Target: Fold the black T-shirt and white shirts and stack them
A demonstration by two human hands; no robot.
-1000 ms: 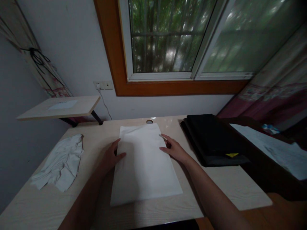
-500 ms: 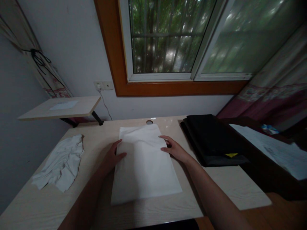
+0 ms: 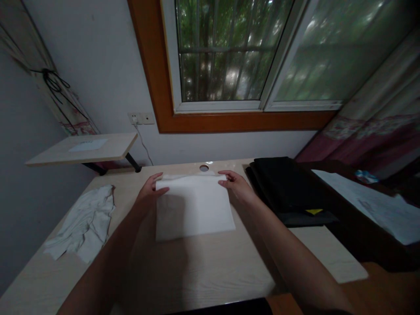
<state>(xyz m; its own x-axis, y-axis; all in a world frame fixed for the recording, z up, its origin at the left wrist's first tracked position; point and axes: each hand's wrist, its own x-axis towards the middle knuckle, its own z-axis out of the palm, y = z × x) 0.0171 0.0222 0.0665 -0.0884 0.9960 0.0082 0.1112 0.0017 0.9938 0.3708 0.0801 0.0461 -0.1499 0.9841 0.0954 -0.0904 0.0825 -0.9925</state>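
Observation:
A white cloth (image 3: 195,210), folded to a roughly rectangular shape, lies in the middle of the desk (image 3: 210,267). At its far left corner, my left hand (image 3: 152,189) pinches the edge between thumb and fingers. The far right corner is gripped the same way by my right hand (image 3: 238,186). Along the far side the fabric bulges slightly, raised between the two hands. Parts of my fingers are hidden behind the cloth.
A crumpled white cloth piece (image 3: 83,223) rests at the desk's left, below a small raised shelf (image 3: 114,146). Stacked black folders or cases (image 3: 285,188) stand at the right. Farther right, papers (image 3: 367,205) cover a dark surface. A cable hole (image 3: 204,168) sits near the back edge.
The white cloth has become shorter from front to back, its near edge now farther from me. Both hands have moved slightly away, from its sides to its far corners.

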